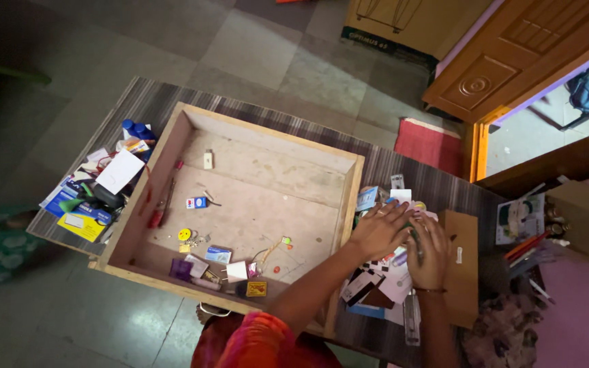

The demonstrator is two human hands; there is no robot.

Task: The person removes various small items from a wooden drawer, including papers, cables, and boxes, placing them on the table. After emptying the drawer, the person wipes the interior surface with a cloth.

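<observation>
A loose pile of cards and papers [383, 276], white, dark and blue, lies flat near the striped mat's [438, 187] right edge, just beside the wooden drawer's [349, 204] right wall. Its top is partly hidden.

One head-worn camera, looking steeply down from above, a bit far from the table, wooden drawer [253, 204] at centre, both hands low right, floor and door at top
</observation>
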